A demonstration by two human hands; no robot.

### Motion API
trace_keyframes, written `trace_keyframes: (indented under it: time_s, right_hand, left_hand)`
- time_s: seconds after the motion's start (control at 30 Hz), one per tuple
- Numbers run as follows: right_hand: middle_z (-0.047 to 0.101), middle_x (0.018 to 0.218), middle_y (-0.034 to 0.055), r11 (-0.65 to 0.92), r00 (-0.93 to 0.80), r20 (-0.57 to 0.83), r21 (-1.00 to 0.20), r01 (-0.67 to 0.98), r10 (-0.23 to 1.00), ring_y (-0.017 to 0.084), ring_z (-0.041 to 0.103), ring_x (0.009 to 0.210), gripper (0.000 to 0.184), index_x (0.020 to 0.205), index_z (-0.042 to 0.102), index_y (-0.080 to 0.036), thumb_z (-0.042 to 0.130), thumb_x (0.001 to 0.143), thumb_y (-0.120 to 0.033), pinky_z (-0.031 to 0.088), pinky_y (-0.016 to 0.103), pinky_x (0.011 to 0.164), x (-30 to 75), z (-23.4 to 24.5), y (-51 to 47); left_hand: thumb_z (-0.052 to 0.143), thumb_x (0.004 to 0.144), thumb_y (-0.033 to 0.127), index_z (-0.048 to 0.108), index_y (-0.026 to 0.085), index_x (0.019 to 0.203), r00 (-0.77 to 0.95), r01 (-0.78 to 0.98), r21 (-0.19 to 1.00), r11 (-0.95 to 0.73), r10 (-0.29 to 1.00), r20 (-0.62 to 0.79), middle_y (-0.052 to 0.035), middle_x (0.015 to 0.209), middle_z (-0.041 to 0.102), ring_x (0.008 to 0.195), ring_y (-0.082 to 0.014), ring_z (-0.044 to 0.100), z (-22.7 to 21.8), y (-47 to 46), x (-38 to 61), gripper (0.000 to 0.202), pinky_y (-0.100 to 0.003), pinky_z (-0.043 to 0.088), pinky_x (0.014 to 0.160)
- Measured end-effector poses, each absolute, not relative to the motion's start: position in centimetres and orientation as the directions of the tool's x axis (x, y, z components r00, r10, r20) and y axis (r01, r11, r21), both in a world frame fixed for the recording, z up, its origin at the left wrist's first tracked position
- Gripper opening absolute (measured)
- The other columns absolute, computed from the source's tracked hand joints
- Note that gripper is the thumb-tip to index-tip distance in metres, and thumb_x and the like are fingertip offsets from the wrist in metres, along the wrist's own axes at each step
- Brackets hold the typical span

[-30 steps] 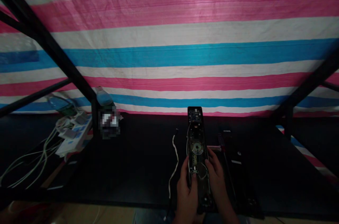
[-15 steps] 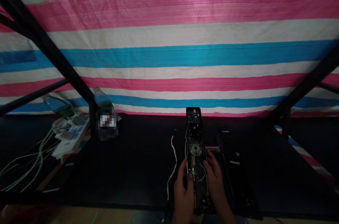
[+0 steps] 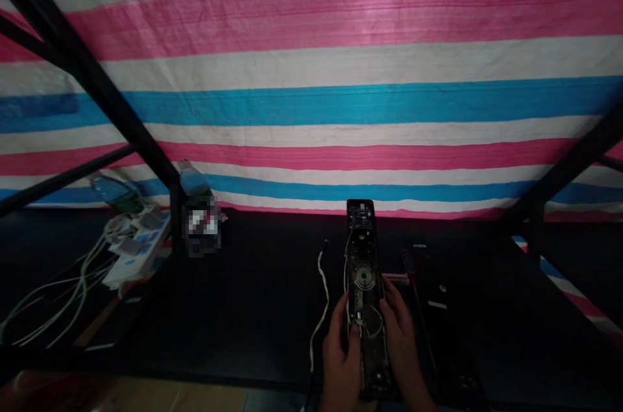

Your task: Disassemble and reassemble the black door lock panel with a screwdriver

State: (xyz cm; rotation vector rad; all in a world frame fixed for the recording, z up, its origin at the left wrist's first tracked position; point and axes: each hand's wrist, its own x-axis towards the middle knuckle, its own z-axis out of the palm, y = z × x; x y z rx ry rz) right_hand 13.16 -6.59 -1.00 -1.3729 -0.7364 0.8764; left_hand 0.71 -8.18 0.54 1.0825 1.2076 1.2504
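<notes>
A long black electronics housing (image 3: 364,250), much like a door lock panel, stands in front of me with its inner side showing. A small circuit board sits at its far end, a round metal part near its middle, and thin wires run along it. My left hand (image 3: 341,350) grips the left edge, its thumb over the inside near a white wire. Along the right edge, my right hand (image 3: 400,327) holds the housing with its fingers wrapped round the side. Beside the right hand lies a screwdriver (image 3: 407,263) with a dark purplish handle.
A white braided cable (image 3: 324,295) lies left of the housing. Dark flat parts (image 3: 438,305) lie to the right, hard to make out. Further left are a power strip (image 3: 139,256) with tangled cords and two bottles (image 3: 193,181). Black frame bars (image 3: 97,84) and a striped sheet (image 3: 341,104) stand behind.
The whole view has shifted slightly, so things appear a little further right. Both hands keep their hold on the housing, the left thumb still inside its edge.
</notes>
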Motion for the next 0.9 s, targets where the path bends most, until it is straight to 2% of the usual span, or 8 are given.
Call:
trace_keyframes:
  time_s: [0.13,0.4,0.53,0.6,0.67,0.77,0.87,0.9]
  right_hand:
    - [0.065,0.137,0.0074,0.016,0.522,-0.015,-0.998,-0.055,0.853,0.029,0.056,0.13,0.046,0.127,0.066,-0.026,0.063,0.084,-0.043,0.04,0.046,0.112,13.1,-0.8,-6.6]
    - [0.064,0.137,0.0076,0.004,0.518,-0.009,-1.0,-0.024,0.856,0.028,0.056,0.13,0.046,0.126,0.066,-0.024,0.063,0.085,-0.045,0.041,0.044,0.111,13.3,-1.2,-6.5]
    - [0.064,0.137,0.008,0.004,0.531,-0.006,-1.0,-0.018,0.847,0.029,0.055,0.131,0.046,0.125,0.067,-0.024,0.064,0.084,-0.045,0.038,0.045,0.113,13.3,-1.6,-6.5]
    - [0.063,0.138,0.0079,0.003,0.525,-0.009,-1.0,-0.023,0.851,0.029,0.054,0.131,0.046,0.126,0.066,-0.024,0.064,0.085,-0.046,0.038,0.045,0.113,13.3,-1.8,-6.6]
    - [0.063,0.138,0.0076,0.003,0.508,-0.012,-1.0,-0.029,0.861,0.029,0.054,0.132,0.047,0.127,0.065,-0.025,0.063,0.085,-0.046,0.037,0.045,0.114,13.3,-1.9,-6.6]
    - [0.062,0.139,0.0083,-0.004,0.496,-0.026,-0.999,-0.044,0.868,0.03,0.053,0.133,0.051,0.13,0.062,-0.024,0.063,0.085,-0.047,0.036,0.047,0.115,13.3,-2.3,-6.5]
    - [0.062,0.138,0.0096,-0.004,0.508,-0.035,-0.998,-0.063,0.86,0.03,0.053,0.132,0.052,0.13,0.062,-0.023,0.063,0.084,-0.047,0.036,0.048,0.114,13.3,-2.5,-6.3]
    - [0.062,0.139,0.0097,-0.001,0.511,-0.035,-0.998,-0.066,0.859,0.03,0.053,0.132,0.052,0.13,0.063,-0.023,0.063,0.084,-0.047,0.037,0.047,0.114,13.3,-2.6,-6.3]
  left_hand:
    - [0.057,0.092,0.04,0.058,0.019,0.138,-0.043,-0.072,0.997,0.032,0.998,-0.035,-0.0133,0.141,0.063,0.132,-0.0286,0.058,0.5,-8.3,0.7,0.05,-0.04,0.048,0.109]
    - [0.055,0.095,0.036,0.052,0.018,0.144,-0.007,0.024,1.0,0.004,1.0,-0.004,-0.0146,0.149,0.056,0.137,-0.0288,0.052,-0.2,-8.7,0.6,0.053,-0.044,0.041,0.116]
    - [0.062,0.089,0.035,0.059,0.02,0.139,-0.059,0.164,0.982,-0.094,0.993,0.105,-0.015,0.15,0.055,0.139,-0.0322,0.05,1.7,-10.0,0.0,0.053,-0.048,0.04,0.116]
    - [0.061,0.09,0.036,0.064,0.022,0.133,-0.104,0.196,0.969,-0.153,0.979,0.176,-0.0138,0.139,0.064,0.128,-0.0313,0.06,3.7,-9.9,-1.5,0.046,-0.047,0.047,0.11]
    - [0.058,0.092,0.039,0.065,0.022,0.128,-0.119,0.221,0.964,-0.146,0.977,0.175,-0.012,0.12,0.074,0.109,-0.0277,0.071,5.6,-8.3,-4.0,0.04,-0.041,0.056,0.097]
    - [0.058,0.091,0.044,0.067,0.02,0.114,-0.231,0.382,0.913,-0.141,0.942,0.242,-0.0091,0.102,0.077,0.097,-0.0262,0.073,6.8,-3.5,-9.5,0.035,-0.038,0.057,0.089]
    - [0.052,0.089,0.046,0.069,0.019,0.099,-0.37,0.659,0.752,0.018,0.878,0.303,-0.0072,0.095,0.075,0.089,-0.0247,0.073,6.0,2.5,-15.8,0.033,-0.035,0.058,0.084]
    - [0.053,0.088,0.044,0.069,0.017,0.098,-0.414,0.687,0.722,0.078,0.859,0.301,-0.0093,0.096,0.075,0.091,-0.0265,0.072,5.6,4.3,-17.8,0.032,-0.037,0.057,0.087]
